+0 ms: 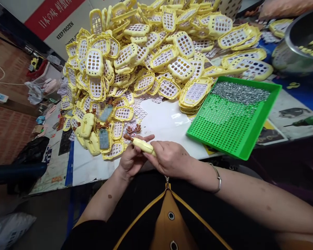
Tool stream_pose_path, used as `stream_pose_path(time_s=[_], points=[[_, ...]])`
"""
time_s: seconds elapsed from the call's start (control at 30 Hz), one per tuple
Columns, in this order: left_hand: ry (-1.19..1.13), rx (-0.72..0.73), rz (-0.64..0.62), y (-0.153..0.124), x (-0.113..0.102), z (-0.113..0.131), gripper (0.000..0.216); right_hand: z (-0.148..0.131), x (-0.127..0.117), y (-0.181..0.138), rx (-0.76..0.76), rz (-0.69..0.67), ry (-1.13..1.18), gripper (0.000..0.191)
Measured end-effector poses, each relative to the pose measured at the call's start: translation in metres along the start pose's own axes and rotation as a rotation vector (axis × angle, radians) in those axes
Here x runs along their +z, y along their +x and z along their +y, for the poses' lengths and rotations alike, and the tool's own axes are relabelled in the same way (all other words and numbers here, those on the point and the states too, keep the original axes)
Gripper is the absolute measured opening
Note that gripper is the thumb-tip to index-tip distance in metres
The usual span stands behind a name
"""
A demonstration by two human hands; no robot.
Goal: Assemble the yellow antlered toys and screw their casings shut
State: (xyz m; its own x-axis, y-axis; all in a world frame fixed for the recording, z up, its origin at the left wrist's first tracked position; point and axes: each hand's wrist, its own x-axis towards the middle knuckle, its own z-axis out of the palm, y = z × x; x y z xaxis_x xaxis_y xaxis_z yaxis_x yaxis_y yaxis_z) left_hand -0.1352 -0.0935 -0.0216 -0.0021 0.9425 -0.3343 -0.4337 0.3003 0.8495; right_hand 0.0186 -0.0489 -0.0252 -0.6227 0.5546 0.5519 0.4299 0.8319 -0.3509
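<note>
Both my hands meet at the near edge of the white work surface, around one pale yellow plastic toy phone case (pixel 143 146) seen edge-on. A brown antler-like piece (pixel 128 138) sticks out at its left end. My left hand (pixel 131 160) grips the case from below and the left, one finger stretched out behind it. My right hand (pixel 169 158) pinches the right end between thumb and fingers. Just beyond lie loose brown antler pieces (pixel 134 129). Left of them are yellow case halves, some holding a grey rectangular part (pixel 104 139).
A large heap of yellow case halves with white keypads (pixel 130 55) covers the back. To the right sits a green perforated tray (pixel 224 139) with small metal screws (pixel 240 92). A metal bowl (pixel 299 52) and a green power screwdriver (pixel 311 119) are at the far right.
</note>
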Motion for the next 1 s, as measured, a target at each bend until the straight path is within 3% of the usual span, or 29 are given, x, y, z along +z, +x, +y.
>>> stream_pose_path(time_s=[0.1, 0.3, 0.43, 0.53, 0.73, 0.83, 1.0], points=[[-0.073, -0.002, -0.035, 0.003, 0.001, 0.007, 0.045, -0.002, -0.007, 0.004, 0.008, -0.020, -0.026, 0.042], [-0.121, 0.016, 0.022, 0.005, 0.002, 0.004, 0.044, 0.000, -0.022, 0.014, 0.163, -0.421, 0.064, 0.044], [-0.125, 0.015, 0.149, -0.005, 0.010, -0.006, 0.078, -0.003, -0.021, 0.013, 0.141, -0.505, -0.039, 0.041], [-0.083, -0.020, 0.199, -0.013, 0.015, -0.008, 0.094, -0.005, -0.017, 0.007, 0.083, -0.452, -0.092, 0.039], [-0.071, -0.038, 0.155, -0.013, 0.013, -0.001, 0.075, -0.010, -0.007, 0.001, -0.032, -0.165, -0.177, 0.037], [-0.160, -0.038, 0.156, -0.006, 0.011, 0.000, 0.067, -0.011, -0.006, 0.008, -0.007, -0.173, -0.180, 0.040], [-0.334, 0.018, 0.324, 0.002, 0.010, 0.000, 0.030, -0.003, -0.009, 0.010, 0.038, -0.181, -0.098, 0.050]])
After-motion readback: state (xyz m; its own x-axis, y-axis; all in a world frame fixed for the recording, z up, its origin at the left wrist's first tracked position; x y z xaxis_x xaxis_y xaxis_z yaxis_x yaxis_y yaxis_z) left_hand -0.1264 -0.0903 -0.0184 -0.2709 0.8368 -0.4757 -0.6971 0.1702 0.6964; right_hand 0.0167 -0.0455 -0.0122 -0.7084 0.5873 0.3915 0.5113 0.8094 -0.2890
